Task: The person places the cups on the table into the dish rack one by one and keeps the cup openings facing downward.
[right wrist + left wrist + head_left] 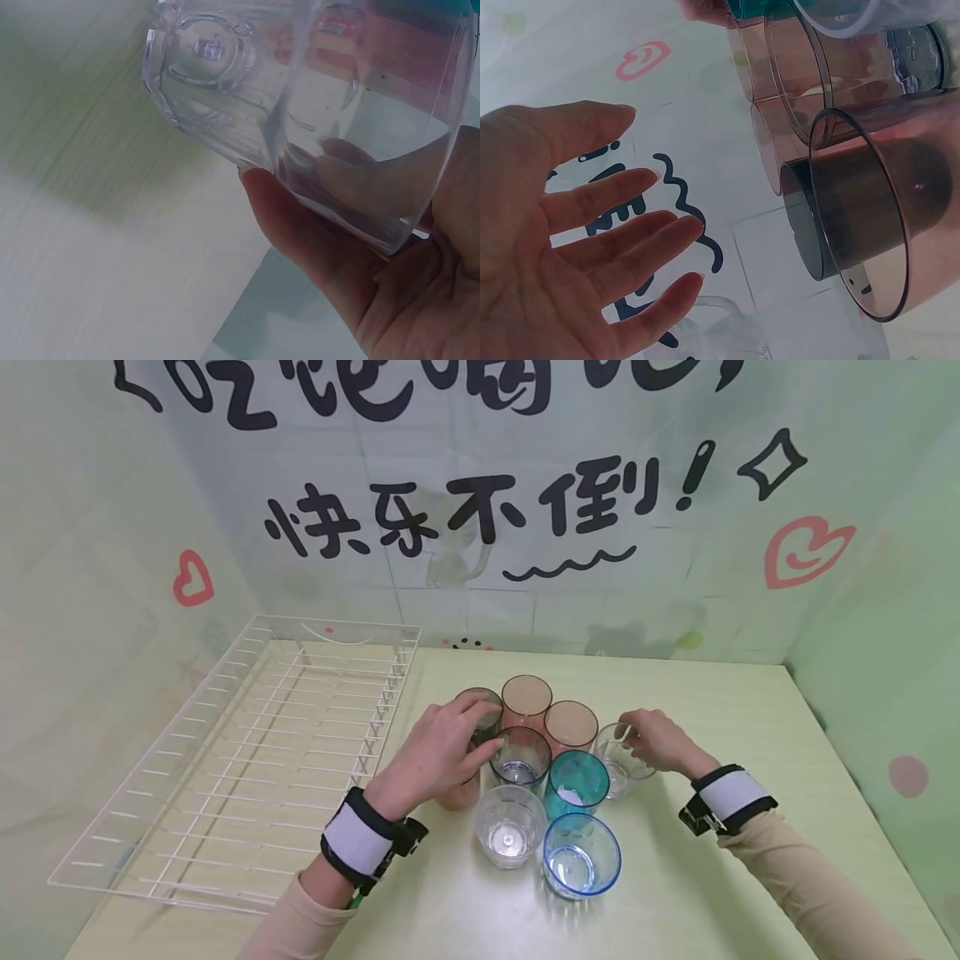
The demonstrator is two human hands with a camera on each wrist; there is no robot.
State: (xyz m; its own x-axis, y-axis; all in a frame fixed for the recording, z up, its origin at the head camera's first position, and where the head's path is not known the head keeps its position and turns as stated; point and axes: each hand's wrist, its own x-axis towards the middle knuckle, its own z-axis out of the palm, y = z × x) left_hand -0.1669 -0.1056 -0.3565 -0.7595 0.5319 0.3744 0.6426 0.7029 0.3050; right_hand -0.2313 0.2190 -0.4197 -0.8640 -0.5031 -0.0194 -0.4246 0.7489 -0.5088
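Observation:
My right hand (660,742) pinches the wall of a clear faceted cup (225,90) at the right of a cluster, thumb and fingers on either side of its rim. Over the cluster's left part hovers my left hand (442,743), its fingers (645,240) spread and holding nothing. Below and around it stand a grey cup (517,768), a darker smoky cup (810,225) and a pink cup (459,795) partly hidden by the hand. Two more pink cups, one at the back (527,695), stand between the hands. A teal cup (577,781) is just right of the grey one.
In front of the cluster are another clear cup (510,827) and a blue-rimmed cup (581,856). A white wire rack (247,760) takes up the left of the pale table (720,693). Printed cloth (480,602) hangs behind and at the sides.

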